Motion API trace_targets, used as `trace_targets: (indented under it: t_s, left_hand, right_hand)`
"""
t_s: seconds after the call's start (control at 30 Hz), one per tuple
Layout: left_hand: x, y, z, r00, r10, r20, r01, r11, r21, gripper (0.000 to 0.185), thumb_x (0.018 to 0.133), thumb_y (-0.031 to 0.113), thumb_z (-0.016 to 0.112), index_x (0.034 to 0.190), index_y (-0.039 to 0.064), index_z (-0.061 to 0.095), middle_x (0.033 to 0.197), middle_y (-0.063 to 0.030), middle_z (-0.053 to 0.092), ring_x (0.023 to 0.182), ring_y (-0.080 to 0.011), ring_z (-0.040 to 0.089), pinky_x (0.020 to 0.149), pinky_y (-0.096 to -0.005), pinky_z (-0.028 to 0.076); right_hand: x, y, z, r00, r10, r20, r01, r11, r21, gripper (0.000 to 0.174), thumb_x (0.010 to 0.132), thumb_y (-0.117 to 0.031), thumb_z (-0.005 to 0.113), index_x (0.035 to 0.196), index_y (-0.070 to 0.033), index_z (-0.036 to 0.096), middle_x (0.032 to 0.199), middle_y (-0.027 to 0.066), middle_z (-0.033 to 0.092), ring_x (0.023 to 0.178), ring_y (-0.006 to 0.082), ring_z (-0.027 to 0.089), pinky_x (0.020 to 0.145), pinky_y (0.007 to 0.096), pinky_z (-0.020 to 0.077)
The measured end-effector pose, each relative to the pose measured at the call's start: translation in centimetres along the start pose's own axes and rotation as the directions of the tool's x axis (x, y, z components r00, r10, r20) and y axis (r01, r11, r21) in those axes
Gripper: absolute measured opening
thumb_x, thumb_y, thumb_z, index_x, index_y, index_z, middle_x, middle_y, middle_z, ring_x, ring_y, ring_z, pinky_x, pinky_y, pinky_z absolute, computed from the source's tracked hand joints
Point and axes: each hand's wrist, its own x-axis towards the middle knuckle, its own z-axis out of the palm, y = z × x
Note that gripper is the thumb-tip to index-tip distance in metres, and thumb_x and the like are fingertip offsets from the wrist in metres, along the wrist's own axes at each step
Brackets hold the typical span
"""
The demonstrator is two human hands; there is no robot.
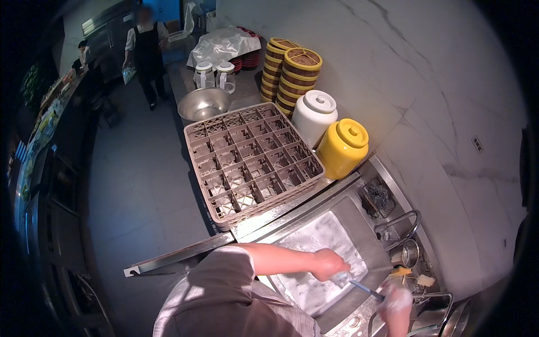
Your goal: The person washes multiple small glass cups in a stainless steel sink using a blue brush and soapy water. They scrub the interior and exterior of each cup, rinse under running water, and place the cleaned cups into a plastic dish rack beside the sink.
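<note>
Over the sink, my left hand (pixel 330 265) is closed on a small clear item with suds, seemingly a glass, at one end of a thin blue-grey rod (pixel 366 290). My right hand (pixel 395 297), blurred and wet with foam, grips the dark other end of this rod. Beneath my left arm a white tub (pixel 324 236) full of soapy water sits in the stainless steel sink (pixel 351 206). What stands at the rod's far tip is hidden by my left hand.
Past the sink stand a brown compartment dish rack (pixel 257 160), a yellow lidded jar (pixel 343 149), a white lidded jar (pixel 313 116), a steel bowl (pixel 205 105) and bamboo steamers (pixel 294 80). Faucets (pixel 410 219) line the right side. A person (pixel 146 54) is in the aisle.
</note>
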Motion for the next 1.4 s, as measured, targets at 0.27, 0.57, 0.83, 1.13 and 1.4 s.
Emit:
trace_targets:
  t_s: [0.27,0.57,0.83,1.13,1.4]
  left_hand:
    - [2.7,-2.1,-2.8,0.934,-0.138,-0.33,0.085,0.982,-0.17,0.075,0.068,0.042,0.091,0.134,0.016,0.065,0.128,-0.0171,0.071,0.114,-0.0358,0.07,0.097,-0.0481,0.055]
    - [2.0,-3.7,-4.2,0.998,-0.058,0.016,0.051,0.959,0.28,0.047,0.074,0.015,0.077,0.118,0.013,0.06,0.102,-0.0162,0.072,0.097,-0.0411,0.071,0.082,-0.0507,0.057]
    - [-2.0,-9.8,0.3,0.925,-0.362,-0.115,0.288,0.866,-0.408,0.077,0.073,0.019,0.082,0.143,0.007,0.052,0.12,-0.0187,0.069,0.11,-0.0371,0.07,0.095,-0.0452,0.057]
    - [-3.1,-7.3,6.1,0.773,-0.524,0.357,0.152,-0.394,-0.907,0.053,0.092,0.018,0.07,0.141,0.008,0.052,0.112,-0.015,0.068,0.1,-0.0308,0.07,0.087,-0.0464,0.06]
    - [-4.2,-6.8,7.0,0.816,-0.475,0.33,0.057,-0.501,-0.863,0.051,0.092,0.024,0.068,0.135,0.002,0.05,0.107,-0.0177,0.067,0.097,-0.0345,0.068,0.088,-0.0501,0.059]
  right_hand:
    - [0.1,5.5,9.4,0.972,0.191,-0.138,-0.138,0.936,0.324,0.046,0.072,-0.049,0.09,0.084,-0.008,0.072,0.071,0.0149,0.069,0.068,0.033,0.07,0.064,0.0459,0.0565]
    - [3.9,4.1,-1.2,0.994,0.055,0.092,-0.066,0.99,0.127,0.027,0.086,-0.036,0.078,0.086,-0.009,0.075,0.071,0.0136,0.068,0.074,0.0347,0.07,0.065,0.0479,0.0549]
    - [-5.1,14.0,-1.2,0.809,0.532,0.248,-0.585,0.766,0.265,0.035,0.092,-0.036,0.073,0.1,-0.001,0.076,0.084,0.0228,0.071,0.082,0.0411,0.07,0.075,0.0502,0.0539]
    - [1.2,23.4,12.9,0.698,0.7,0.151,-0.706,0.708,-0.02,0.026,0.092,-0.018,0.057,0.1,-0.004,0.078,0.105,0.0211,0.076,0.102,0.039,0.074,0.089,0.049,0.0599]
    - [6.0,25.2,18.6,0.627,0.716,0.308,-0.742,0.669,-0.043,0.029,0.095,-0.017,0.057,0.113,-0.007,0.078,0.122,0.0187,0.074,0.112,0.04,0.072,0.093,0.0488,0.0593]
